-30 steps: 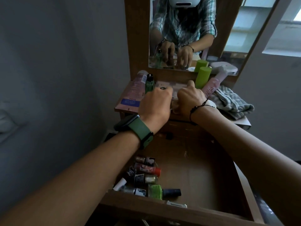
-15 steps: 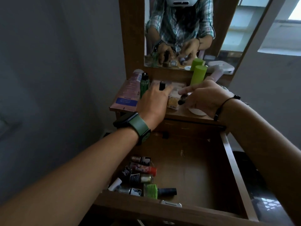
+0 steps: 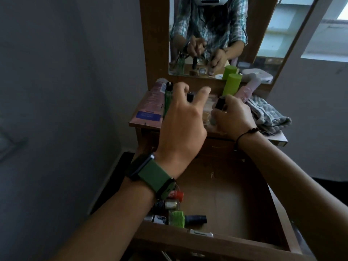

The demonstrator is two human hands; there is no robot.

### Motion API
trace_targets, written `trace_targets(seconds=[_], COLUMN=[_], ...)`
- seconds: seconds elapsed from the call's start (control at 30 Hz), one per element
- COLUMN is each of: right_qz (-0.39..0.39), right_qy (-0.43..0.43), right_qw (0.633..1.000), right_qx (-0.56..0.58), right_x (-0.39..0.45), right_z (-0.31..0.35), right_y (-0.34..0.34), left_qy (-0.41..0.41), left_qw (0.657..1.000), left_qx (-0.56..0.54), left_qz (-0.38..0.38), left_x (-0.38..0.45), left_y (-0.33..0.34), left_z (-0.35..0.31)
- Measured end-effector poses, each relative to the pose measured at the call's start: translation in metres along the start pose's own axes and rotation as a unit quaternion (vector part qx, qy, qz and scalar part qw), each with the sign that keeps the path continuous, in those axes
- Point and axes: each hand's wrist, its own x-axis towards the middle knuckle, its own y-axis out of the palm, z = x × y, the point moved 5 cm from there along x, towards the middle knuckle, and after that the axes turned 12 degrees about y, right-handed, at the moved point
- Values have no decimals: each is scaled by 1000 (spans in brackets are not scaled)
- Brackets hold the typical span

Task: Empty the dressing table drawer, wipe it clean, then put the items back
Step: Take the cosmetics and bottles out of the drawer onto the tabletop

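1. While the drawer (image 3: 216,243) stands pulled open, nail polish bottles (image 3: 176,211) lie clustered at its front left corner.
2. Left hand (image 3: 183,121): fingers spread, loosely curled over an upright black-capped bottle (image 3: 190,97) on the surface (image 3: 143,123); grips nothing.
3. Right hand (image 3: 234,115): fingers curled round a small dark-capped bottle (image 3: 220,103).
4. Grey cloth (image 3: 269,114) bunched at right.

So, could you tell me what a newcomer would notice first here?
Both hands reach over the dressing table top: the left hand, fingers spread, above a black-capped bottle, the right hand gripping a dark-capped bottle. Below, nail polish bottles cluster in the open drawer's front left corner.
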Motion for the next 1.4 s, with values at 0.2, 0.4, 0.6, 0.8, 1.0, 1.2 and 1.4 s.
trace_targets(seconds=[0.2, 0.4, 0.6, 0.8, 1.0, 1.2, 1.4], right_qz=[-6, -10, -88, 283, 179, 127, 162], right_qy=[-5, 6, -93, -166, -191, -179, -166], right_qw=[998, 998, 991, 904, 886, 885, 896], right_qx=[-55, -59, 27, -276, -383, -410, -379], right_x=[3, 5, -39, -68, -50, -50, -57], right_z=[-1, -2, 0, -32, -28, -31, -38], right_y=[4, 5, -16, 103, 137, 130, 125], left_qy=[-73, -137, -185, -87, -37, -48, -43], left_qw=[992, 975, 937, 804, 769, 772, 758], left_qx=[-93, -150, -181, -70, -1, -17, -55], left_qz=[46, 84, 235, 585, 638, 634, 648], left_x=[-29, -44, -66, -102, -121, -121, -115], left_y=[7, 14, 24, 54, 68, 75, 84], left_z=[26, 48, 64, 55, 61, 65, 56])
